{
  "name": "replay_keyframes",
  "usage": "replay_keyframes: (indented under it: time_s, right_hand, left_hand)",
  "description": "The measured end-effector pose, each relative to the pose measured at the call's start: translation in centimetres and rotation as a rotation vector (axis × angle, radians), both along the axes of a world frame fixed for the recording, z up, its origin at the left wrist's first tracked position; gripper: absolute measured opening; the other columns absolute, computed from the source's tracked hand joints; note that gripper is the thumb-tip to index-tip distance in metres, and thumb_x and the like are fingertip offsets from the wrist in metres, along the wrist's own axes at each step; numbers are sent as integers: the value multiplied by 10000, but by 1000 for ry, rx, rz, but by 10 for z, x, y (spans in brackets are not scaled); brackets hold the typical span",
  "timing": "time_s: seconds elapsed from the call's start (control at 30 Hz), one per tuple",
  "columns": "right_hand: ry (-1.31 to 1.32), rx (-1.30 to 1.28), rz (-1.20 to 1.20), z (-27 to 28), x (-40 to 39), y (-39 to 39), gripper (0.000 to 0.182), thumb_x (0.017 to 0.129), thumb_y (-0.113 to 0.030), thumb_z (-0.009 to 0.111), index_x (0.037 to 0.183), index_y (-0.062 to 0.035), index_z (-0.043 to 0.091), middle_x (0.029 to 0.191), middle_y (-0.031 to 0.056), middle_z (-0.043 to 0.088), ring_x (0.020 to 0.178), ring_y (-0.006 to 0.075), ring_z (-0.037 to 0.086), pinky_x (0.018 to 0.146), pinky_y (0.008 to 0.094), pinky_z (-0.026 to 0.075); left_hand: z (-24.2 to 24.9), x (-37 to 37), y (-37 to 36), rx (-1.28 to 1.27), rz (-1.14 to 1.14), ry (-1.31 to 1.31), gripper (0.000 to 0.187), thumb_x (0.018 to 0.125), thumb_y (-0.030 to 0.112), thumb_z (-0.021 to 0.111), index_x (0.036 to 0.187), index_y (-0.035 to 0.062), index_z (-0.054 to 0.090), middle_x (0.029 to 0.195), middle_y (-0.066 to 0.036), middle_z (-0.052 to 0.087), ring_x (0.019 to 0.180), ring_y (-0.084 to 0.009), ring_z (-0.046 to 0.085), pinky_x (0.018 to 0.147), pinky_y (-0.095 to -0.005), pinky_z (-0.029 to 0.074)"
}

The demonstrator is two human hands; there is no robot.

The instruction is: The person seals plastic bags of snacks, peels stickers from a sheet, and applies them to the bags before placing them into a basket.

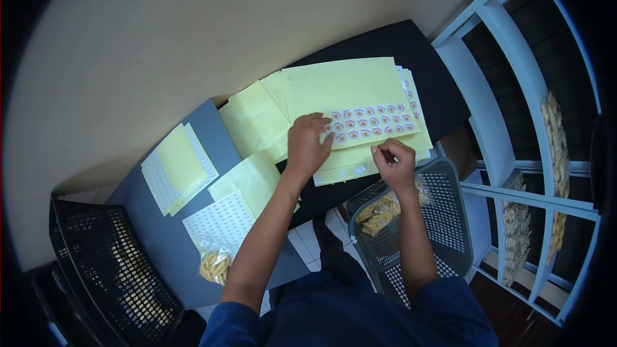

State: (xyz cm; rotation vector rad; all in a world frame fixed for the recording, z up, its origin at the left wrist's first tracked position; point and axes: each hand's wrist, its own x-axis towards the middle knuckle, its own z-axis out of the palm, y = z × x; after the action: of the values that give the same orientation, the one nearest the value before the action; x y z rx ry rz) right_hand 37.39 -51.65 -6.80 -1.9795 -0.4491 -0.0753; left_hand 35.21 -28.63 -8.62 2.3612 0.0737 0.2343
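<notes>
A yellow sheet with rows of round stickers [365, 122] lies on top of a stack of similar sheets on the black tabletop. My left hand [310, 144] rests on the left end of the sticker rows, fingers apart and lying on the sheet. Close to the sheet's lower edge is my right hand [395, 162], its thumb and fingertips pinched together. Whatever is between those fingertips is too small to make out. Under the top sheet, more yellow backing paper [340, 175] sticks out toward me.
A grey-green basket [450, 199] below my right forearm contains bagged yellow snacks [379, 217]. On the grey table [154, 231] lie label sheets [222, 218] and a clear snack bag [215, 266]. A black crate [122, 270] stands left; a white-framed rack [514, 180] stands right.
</notes>
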Motion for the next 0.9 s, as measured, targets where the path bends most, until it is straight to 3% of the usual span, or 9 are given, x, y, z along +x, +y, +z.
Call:
replay_keyframes:
  time_s: [0.13,0.17,0.27,0.3,0.5,0.7,0.9]
  right_hand:
    - [-30,-142,84,-7,25,25,106,873,-81,739,845,15,705,705,99,634,586,192,583,609,335,500]
    - [61,-189,120,-7,28,32,106,878,-101,727,901,2,728,794,115,665,669,262,638,725,392,542]
    - [75,-276,208,-10,38,59,118,875,-108,722,932,-5,740,879,117,676,792,282,679,771,402,547]
    - [44,-367,259,-15,44,65,154,870,-129,727,977,-20,749,961,128,677,911,313,683,828,414,545]
    - [19,-555,375,-24,59,83,251,827,-178,776,1041,-49,753,1048,120,673,1017,322,663,890,423,538]
    - [-160,-627,425,-26,56,86,221,766,-182,819,950,-66,778,969,85,668,952,282,658,830,414,540]
    - [-322,-621,391,-40,54,90,105,784,-154,793,811,-58,761,852,64,648,857,256,655,757,402,540]
  left_hand:
    - [-12,-17,7,134,105,93,511,750,128,824,1232,46,677,1352,-165,604,1311,-353,507,1070,-476,407]
    - [-13,-19,7,130,99,86,513,747,129,827,1230,42,678,1354,-166,603,1311,-352,508,1066,-474,409]
    - [-20,-23,10,168,86,40,525,717,141,852,1203,30,688,1326,-172,626,1275,-364,542,1050,-464,441]
    - [-21,-24,10,190,83,19,530,704,146,863,1191,27,693,1311,-174,638,1258,-371,559,1044,-460,456]
    - [-25,-25,13,190,71,21,532,685,176,882,1169,32,712,1327,-161,621,1274,-352,542,1051,-449,440]
    - [-25,-26,13,172,74,77,515,711,196,875,1180,50,720,1361,-113,590,1309,-301,498,1058,-444,399]
    - [-24,-25,15,171,59,77,514,699,197,883,1166,56,724,1347,-109,595,1299,-293,503,1051,-434,406]
